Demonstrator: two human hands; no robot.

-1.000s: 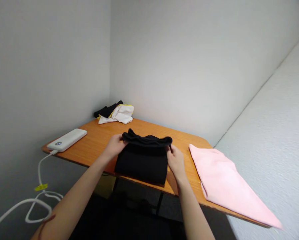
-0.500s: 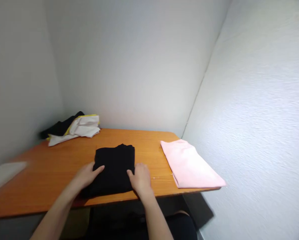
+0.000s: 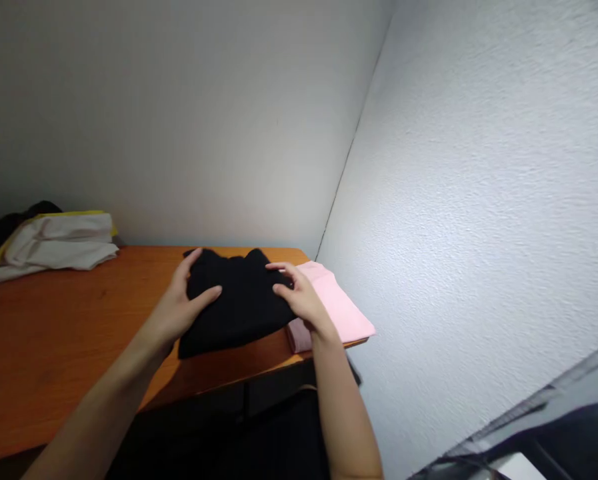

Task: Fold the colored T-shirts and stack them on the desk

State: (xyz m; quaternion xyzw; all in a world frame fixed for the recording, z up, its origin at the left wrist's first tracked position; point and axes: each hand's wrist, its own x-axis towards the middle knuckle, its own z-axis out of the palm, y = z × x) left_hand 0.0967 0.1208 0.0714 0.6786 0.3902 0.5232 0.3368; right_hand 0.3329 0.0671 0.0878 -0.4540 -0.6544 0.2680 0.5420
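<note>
A folded black garment is held up off the table between my two hands, its near edge sagging a little. My left hand grips its left side, thumb on top and fingers along the far left edge. On the right side, my right hand pinches the cloth, with the thumb and a finger showing on top. A folded pink garment lies at the table's right end, partly covered by my right hand and the black one.
The orange-brown wooden table meets a wall behind and a textured wall on the right. A heap of white, yellow and black cloth lies at the far left. A dark object stands at lower right.
The black garment has been lifted from the table and carried right, close to the pink one. Both hands moved with it, and my view has turned to the right.
</note>
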